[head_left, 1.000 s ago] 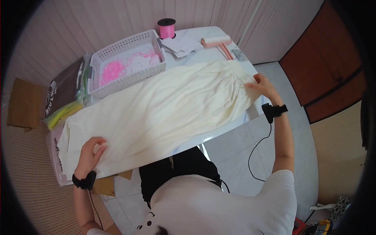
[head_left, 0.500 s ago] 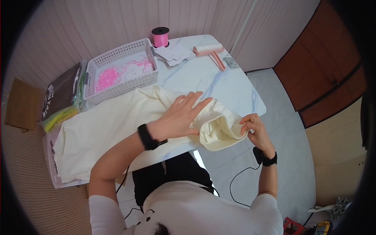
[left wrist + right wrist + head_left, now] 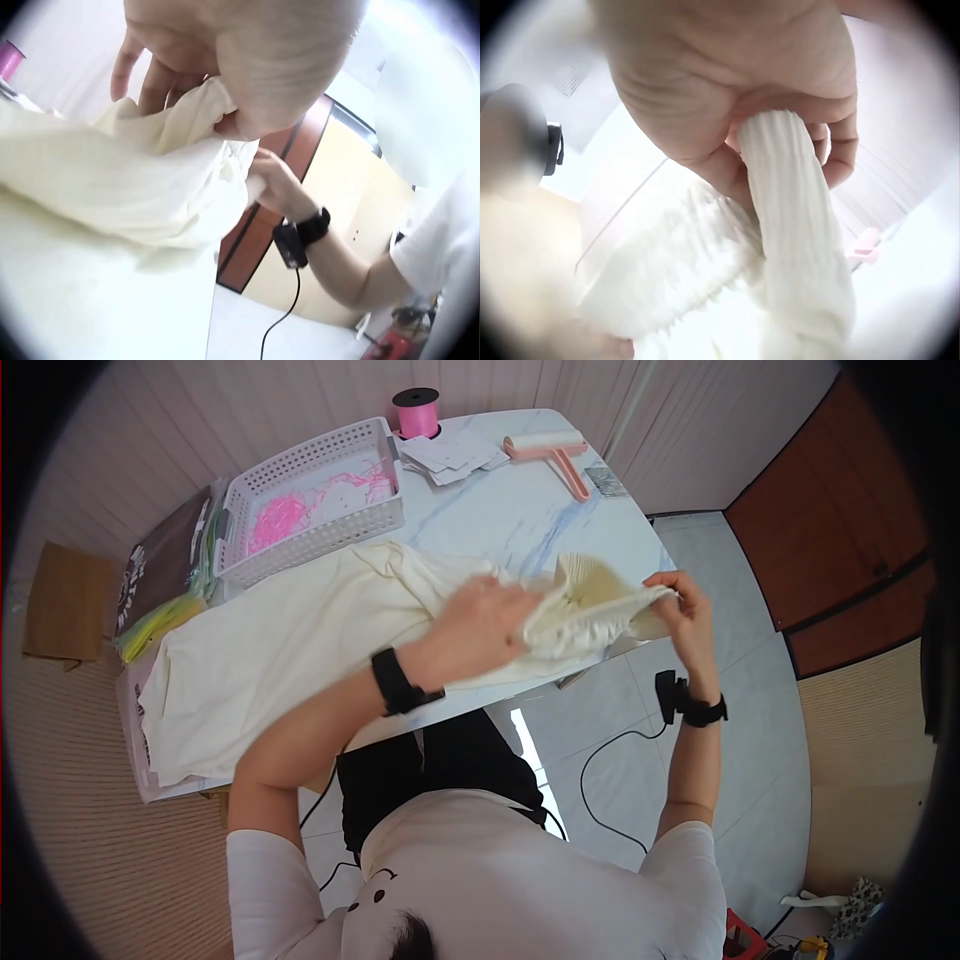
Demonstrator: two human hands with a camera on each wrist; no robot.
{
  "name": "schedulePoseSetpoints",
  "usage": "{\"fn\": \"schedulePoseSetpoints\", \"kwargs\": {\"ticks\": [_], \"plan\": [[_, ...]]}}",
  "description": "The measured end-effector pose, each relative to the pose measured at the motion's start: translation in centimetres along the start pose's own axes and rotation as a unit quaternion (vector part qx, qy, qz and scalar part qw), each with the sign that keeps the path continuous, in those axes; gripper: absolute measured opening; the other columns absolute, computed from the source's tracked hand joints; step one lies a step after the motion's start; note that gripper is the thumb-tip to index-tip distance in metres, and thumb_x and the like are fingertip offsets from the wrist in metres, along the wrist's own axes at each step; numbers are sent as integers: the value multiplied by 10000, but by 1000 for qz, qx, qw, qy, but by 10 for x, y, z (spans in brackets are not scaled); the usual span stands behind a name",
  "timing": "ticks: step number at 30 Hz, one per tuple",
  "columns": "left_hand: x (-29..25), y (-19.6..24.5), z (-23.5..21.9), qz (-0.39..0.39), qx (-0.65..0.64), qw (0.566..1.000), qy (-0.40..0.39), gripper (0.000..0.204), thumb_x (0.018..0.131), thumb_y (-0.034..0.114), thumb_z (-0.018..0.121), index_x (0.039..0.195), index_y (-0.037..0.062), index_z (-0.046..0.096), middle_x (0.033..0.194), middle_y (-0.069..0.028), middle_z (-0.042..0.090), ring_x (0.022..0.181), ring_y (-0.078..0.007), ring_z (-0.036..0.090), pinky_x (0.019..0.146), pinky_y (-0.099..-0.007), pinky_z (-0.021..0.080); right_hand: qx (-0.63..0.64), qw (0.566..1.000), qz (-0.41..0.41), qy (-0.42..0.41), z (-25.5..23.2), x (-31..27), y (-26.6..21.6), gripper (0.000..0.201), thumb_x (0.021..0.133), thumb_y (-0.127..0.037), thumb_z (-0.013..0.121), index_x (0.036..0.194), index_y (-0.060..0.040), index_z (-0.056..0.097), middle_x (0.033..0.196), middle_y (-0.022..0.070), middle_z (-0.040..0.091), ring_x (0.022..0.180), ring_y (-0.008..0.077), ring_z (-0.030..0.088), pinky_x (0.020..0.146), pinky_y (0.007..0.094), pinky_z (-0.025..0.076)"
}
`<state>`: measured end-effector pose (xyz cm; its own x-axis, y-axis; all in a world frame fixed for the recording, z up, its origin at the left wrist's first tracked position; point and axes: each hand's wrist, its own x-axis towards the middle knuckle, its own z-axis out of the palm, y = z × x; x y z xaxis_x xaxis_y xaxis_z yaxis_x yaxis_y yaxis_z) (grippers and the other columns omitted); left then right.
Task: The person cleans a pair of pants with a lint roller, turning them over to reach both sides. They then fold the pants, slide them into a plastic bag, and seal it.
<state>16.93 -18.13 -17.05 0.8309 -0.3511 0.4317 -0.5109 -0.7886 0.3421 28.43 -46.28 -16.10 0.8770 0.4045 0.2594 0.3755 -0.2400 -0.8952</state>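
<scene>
A long cream garment (image 3: 280, 650) lies across the table, its far-left end flat and its right end lifted and bunched. That right end is a gathered elastic waistband (image 3: 787, 180), held spread so that its opening shows in the head view. My left hand (image 3: 475, 630), blurred in the head view, is at the near-left side of the waistband; the left wrist view shows its thumb and fingers pinching a fold of cloth (image 3: 199, 109). At the table's right edge my right hand (image 3: 687, 610) grips the other side of the band between thumb and fingers.
Behind the garment stands a white basket (image 3: 310, 540) with pink shreds in it. Further right are a pink ribbon spool (image 3: 417, 415), white paper cards (image 3: 450, 457) and a pink-handled lint roller (image 3: 560, 460). Plastic-bagged items (image 3: 165, 575) lie at the left.
The garment's right end went from lying flat to being lifted and spread. My left hand moved from the garment's left end to the waistband; the right hand rose slightly with its side.
</scene>
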Motion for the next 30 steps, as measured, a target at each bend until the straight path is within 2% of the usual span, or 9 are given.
{"fn": "schedulePoseSetpoints", "kwargs": {"ticks": [3, 5, 10, 13, 17, 21, 25, 28, 30], "plan": [[34, -15, -62, -2, -18, 993, 116, 398, 724, 180, 694, 1089, 36, 623, 855, -131, 653, 800, -338, 611, 789, -389, 485, 22, 1000, 10, -19, -11, 15, -22, 200, 785, -69, 641, 976, -14, 620, 904, 4, 626, 838, 86, 554, 766, 212, 423], [65, -9, -115, -82, 20, 993, 77, 367, 791, 232, 660, 1109, 53, 619, 815, -114, 655, 774, -308, 622, 765, -360, 494, 34, 999, 2, -38, -12, 24, -51, 199, 795, -73, 640, 984, -14, 617, 898, 4, 622, 819, 84, 556, 755, 209, 427], [128, -13, -207, -105, -26, 984, 145, 363, 870, 306, 607, 1164, 95, 636, 1061, -184, 670, 968, -240, 648, 847, -367, 491, 171, 973, 58, -141, -14, 57, -125, 417, 850, -249, 685, 1096, 79, 606, 959, 126, 673, 780, 128, 662, 705, 234, 526], [131, -3, -233, -80, 13, 980, 180, 370, 880, 289, 575, 1167, 61, 626, 1047, -181, 672, 977, -271, 641, 852, -353, 487, 146, 973, 32, -173, -5, 74, -161, 409, 848, -259, 687, 1081, 69, 615, 945, 125, 675, 754, 131, 665, 695, 225, 528], [119, -25, -262, -181, 25, 967, 179, 382, 887, 285, 568, 1176, 39, 613, 1087, -169, 662, 992, -254, 632, 856, -344, 483, 48, 986, -70, -140, 5, 105, -188, 377, 827, -284, 711, 1026, 31, 651, 855, 79, 675, 705, 112, 640, 651, 211, 494], [91, -34, -295, -170, 1, 961, 219, 420, 884, 312, 581, 1178, 12, 600, 1106, -163, 653, 1006, -233, 624, 871, -342, 475, -120, 977, -178, 1, 12, 152, -210, 350, 824, -314, 709, 979, -5, 663, 800, 35, 653, 659, 85, 599, 612, 193, 449], [79, -36, -328, -170, 37, 947, 271, 450, 894, 313, 573, 1218, 1, 551, 1111, -166, 631, 1045, -242, 594, 888, -349, 462, 78, 970, -210, -90, 23, 164, -251, 365, 849, -307, 682, 1014, 17, 640, 831, 52, 660, 716, 95, 636, 653, 194, 490], [71, -53, -335, -223, 235, 883, 339, 478, 880, 249, 604, 1262, -14, 486, 1147, -171, 586, 1087, -258, 555, 906, -351, 453, 135, 956, -235, -115, 52, 157, -284, 394, 856, -298, 675, 1074, 24, 608, 911, 76, 653, 785, 98, 641, 667, 204, 506], [62, -37, -329, -219, 186, 900, 326, 589, 847, 380, 640, 1288, 19, 490, 1094, -145, 603, 997, -219, 581, 846, -341, 472, 145, 944, -259, -143, 76, 160, -299, 390, 871, -298, 656, 1096, 14, 598, 939, 74, 644, 815, 92, 632, 683, 213, 507]]}}
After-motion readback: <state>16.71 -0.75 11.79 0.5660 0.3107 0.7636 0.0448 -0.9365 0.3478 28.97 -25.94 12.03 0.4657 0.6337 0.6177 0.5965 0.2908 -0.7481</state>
